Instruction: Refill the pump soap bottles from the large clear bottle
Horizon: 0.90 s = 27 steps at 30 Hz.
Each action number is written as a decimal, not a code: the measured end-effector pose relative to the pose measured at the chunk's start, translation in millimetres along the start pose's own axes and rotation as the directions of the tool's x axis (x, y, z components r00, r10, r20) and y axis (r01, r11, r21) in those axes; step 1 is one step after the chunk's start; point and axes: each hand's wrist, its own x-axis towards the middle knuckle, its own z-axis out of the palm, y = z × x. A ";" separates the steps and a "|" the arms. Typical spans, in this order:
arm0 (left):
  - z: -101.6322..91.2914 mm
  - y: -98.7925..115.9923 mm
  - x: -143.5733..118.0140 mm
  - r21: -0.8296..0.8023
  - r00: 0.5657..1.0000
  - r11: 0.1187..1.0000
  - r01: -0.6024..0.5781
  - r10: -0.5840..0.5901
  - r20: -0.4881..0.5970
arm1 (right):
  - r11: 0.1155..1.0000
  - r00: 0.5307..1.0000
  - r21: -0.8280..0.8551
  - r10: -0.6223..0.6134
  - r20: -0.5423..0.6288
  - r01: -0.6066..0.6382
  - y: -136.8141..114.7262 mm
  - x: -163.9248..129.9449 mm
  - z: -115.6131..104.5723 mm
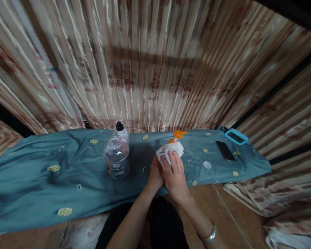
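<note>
An orange pump head sticks up from a pump bottle whose body is mostly hidden behind a white cloth and my hands. My left hand is closed around the bottle's lower part, its fingers largely covered. Over the front, my right hand presses the white cloth against the bottle with its fingers bent. The bottle tilts away from me above the covered table. On the cover to the right lies a small white round lid.
A clear wide-mouthed plastic jar stands left of my hands, with a clear black-capped bottle behind it. A black phone and a blue-framed device lie at the right. A patterned curtain hangs behind the blue-green table cover.
</note>
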 end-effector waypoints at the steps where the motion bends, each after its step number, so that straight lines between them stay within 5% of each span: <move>1: -1.1 -0.8 -0.4 -0.022 1.000 1.000 0.020 -0.020 0.003 | 0.997 0.998 0.045 0.059 -0.028 -0.058 -3.3 -7.3 4.1; 5: -6.2 -3.0 -2.9 -0.007 1.000 1.000 0.017 -0.017 0.021 | 0.921 0.947 0.264 0.313 -0.065 -0.287 -14.7 -20.7 16.0; 11: -9.3 -1.2 -5.1 0.127 0.992 0.990 -0.063 0.048 0.116 | 0.613 0.797 0.618 0.603 0.035 -0.492 4.0 0.2 1.4; 18: -5.8 5.7 -3.6 0.143 0.994 0.989 -0.038 0.023 0.105 | 0.183 0.718 0.845 0.634 0.289 -0.502 59.0 63.5 4.1; 22: -5.8 4.5 -4.6 0.093 0.995 0.995 -0.041 0.033 0.090 | 0.056 0.685 0.845 0.615 0.389 -0.531 72.0 77.8 21.0; 27: -0.7 -3.5 -7.4 0.050 0.999 0.998 -0.022 0.023 -0.034 | -0.019 0.629 0.831 0.644 0.435 -0.556 71.7 57.8 41.6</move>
